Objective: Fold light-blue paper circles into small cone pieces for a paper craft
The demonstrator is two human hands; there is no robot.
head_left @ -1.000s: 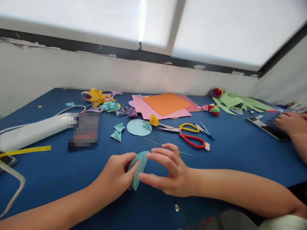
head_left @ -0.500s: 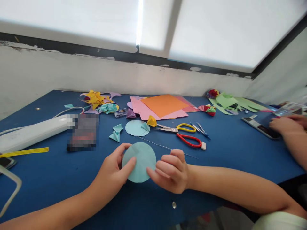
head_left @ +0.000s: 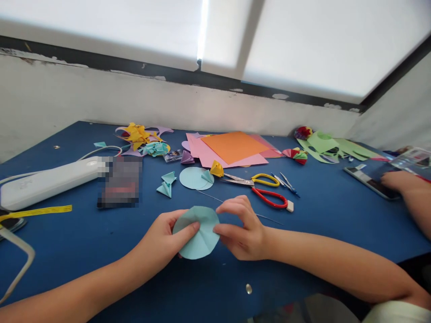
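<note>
L grip (head_left: 178,231) held the creased light-blue paper disc (head_left: 202,244) just over the blue surface (head_left: 117,229); R grip (head_left: 244,233) was at its rt edge, couldn't tell if pinching. Prob. folding step; next move likely needed aligned creases.

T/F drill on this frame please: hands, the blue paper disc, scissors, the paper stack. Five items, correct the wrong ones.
1. The left hand holds a light-blue paper disc. True.
2. The light-blue paper disc is smooth, without creases. False: creases fan out from near its middle.
3. The right hand is on the scissors. False: its fingertips are at the right-hand edge of the light-blue paper disc, and the scissors lie beyond it on the table.
4. An orange sheet lies on top of pink paper. True.
5. The scissors have two red handles. False: one is yellow, one is red.
</note>
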